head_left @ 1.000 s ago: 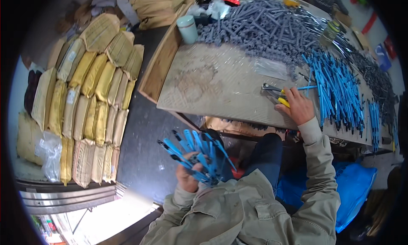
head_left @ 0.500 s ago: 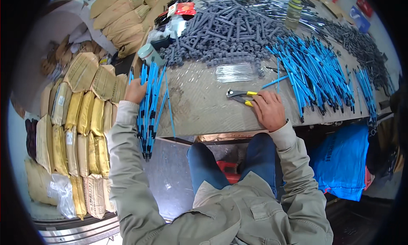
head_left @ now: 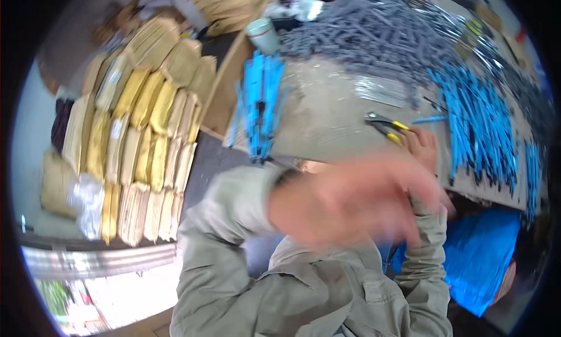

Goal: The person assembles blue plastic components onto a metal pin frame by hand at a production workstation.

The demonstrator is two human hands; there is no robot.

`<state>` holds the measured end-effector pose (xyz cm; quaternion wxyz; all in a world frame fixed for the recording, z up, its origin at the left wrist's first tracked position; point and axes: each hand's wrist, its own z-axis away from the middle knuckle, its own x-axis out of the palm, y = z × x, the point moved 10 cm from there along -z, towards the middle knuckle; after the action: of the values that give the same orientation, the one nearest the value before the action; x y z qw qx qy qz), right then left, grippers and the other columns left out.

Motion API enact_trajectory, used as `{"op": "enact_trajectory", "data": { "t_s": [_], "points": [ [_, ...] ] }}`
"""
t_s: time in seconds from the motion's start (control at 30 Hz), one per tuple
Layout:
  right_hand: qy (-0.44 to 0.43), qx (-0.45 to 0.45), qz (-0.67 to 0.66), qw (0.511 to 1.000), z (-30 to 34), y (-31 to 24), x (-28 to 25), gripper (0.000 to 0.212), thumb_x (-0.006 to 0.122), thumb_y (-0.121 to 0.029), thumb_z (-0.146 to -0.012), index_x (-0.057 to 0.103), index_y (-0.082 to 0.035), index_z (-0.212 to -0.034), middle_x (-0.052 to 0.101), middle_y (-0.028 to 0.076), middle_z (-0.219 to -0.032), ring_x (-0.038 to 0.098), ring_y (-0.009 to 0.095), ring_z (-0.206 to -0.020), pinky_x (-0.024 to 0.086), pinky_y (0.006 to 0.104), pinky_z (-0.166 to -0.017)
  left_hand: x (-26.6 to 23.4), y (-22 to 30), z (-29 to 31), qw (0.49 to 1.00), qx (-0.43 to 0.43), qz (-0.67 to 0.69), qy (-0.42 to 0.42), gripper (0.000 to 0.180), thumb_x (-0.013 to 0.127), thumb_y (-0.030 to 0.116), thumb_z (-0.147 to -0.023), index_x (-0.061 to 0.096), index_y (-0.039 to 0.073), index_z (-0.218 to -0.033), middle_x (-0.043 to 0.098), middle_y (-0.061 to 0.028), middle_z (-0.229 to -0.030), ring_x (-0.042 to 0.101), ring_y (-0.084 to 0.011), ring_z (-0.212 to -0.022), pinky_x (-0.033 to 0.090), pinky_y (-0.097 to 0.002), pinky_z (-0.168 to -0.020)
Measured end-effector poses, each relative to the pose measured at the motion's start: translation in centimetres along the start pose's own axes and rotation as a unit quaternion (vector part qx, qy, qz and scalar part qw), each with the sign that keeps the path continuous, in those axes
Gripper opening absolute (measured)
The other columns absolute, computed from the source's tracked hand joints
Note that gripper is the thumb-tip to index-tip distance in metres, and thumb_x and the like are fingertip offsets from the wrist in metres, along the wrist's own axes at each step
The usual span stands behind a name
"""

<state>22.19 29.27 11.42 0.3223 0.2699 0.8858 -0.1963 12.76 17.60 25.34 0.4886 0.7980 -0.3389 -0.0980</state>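
My left hand, smeared by motion, is raised over my lap and reaches across in front of my right forearm; whether it touches the sleeve I cannot tell. Its fingers are too blurred to read. My right hand lies on the table, partly hidden behind the left, with its fingers stretched out. Beside its fingertips are pliers with black and yellow handles. A bundle of blue rods with black ends lies at the table's left side, with no hand on it.
Grey plastic parts are heaped at the back. A flat clear packet of thin pieces lies before them. More blue rods cover the right side. A pale green canister stands at the left edge. Paper-wrapped packages are stacked further left.
My left hand has let go of the blue rods and swung right, across my body to the right forearm. The view has shifted left. My right hand stays beside the pliers.
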Motion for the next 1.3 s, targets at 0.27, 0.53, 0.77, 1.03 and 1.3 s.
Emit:
{"op": "enact_trajectory", "data": {
  "t_s": [0.27, 0.53, 0.77, 1.03, 1.3],
  "points": [
    [-0.021, -0.019, 0.006, 1.000, -0.6, -1.8, 1.8, 0.008, 0.060, -0.013, -0.081, 0.060, -0.006, -0.079, 0.056, 0.008, -0.082, 0.052, 0.026, -0.077, 0.040, 0.0379, -0.068, 8.4, 7.2, 2.8, 0.969, 0.154, 0.146, -0.124, 0.028, 0.045, 0.016, -0.091, 0.053, -0.007, -0.105, 0.054, -0.0190, -0.104, 0.057, -0.0277, -0.089, 0.047, -0.0352, -0.069],
    [-0.025, -0.009, 0.008, 1.000, -0.7, -1.4, 1.4, 0.008, 0.059, -0.008, -0.081, 0.059, -0.001, -0.078, 0.056, 0.012, -0.080, 0.052, 0.030, -0.075, 0.041, 0.0377, -0.067, 9.6, 8.3, 4.5, 0.937, 0.160, 0.296, -0.094, 0.018, 0.048, 0.005, -0.088, 0.055, -0.010, -0.097, 0.059, -0.0190, -0.091, 0.059, -0.0265, -0.074, 0.047, -0.0316, -0.060],
    [-0.014, -0.006, 0.018, 1.000, 0.1, 0.0, 0.0, 0.009, 0.060, -0.008, -0.080, 0.058, -0.002, -0.074, 0.056, 0.014, -0.078, 0.053, 0.031, -0.073, 0.043, 0.0387, -0.066, 8.1, 9.1, 4.5, 0.959, 0.236, 0.123, -0.095, 0.015, 0.053, 0.002, -0.084, 0.055, -0.011, -0.092, 0.060, -0.0146, -0.079, 0.059, -0.0246, -0.065, 0.045, -0.0291, -0.057],
    [-0.019, 0.005, -0.019, 1.000, -0.2, -0.1, 2.0, 0.008, 0.062, -0.009, -0.078, 0.059, -0.002, -0.076, 0.056, 0.013, -0.077, 0.054, 0.030, -0.075, 0.044, 0.0379, -0.065, 11.0, 2.8, -1.0, 0.947, -0.261, 0.143, -0.117, 0.018, 0.058, 0.011, -0.083, 0.056, -0.005, -0.091, 0.060, -0.0129, -0.078, 0.060, -0.0223, -0.064, 0.046, -0.0290, -0.053],
    [0.120, 0.015, -0.088, 0.989, -0.8, 0.4, -3.4, 0.005, 0.062, -0.008, -0.079, 0.062, -0.004, -0.082, 0.059, 0.010, -0.087, 0.058, 0.026, -0.073, 0.045, 0.0336, -0.063, 13.2, 0.9, -1.2, 0.945, -0.040, -0.260, -0.194, 0.024, 0.054, 0.026, -0.088, 0.057, 0.003, -0.096, 0.059, -0.0091, -0.083, 0.058, -0.0232, -0.075, 0.046, -0.0342, -0.062]
  ]
}}
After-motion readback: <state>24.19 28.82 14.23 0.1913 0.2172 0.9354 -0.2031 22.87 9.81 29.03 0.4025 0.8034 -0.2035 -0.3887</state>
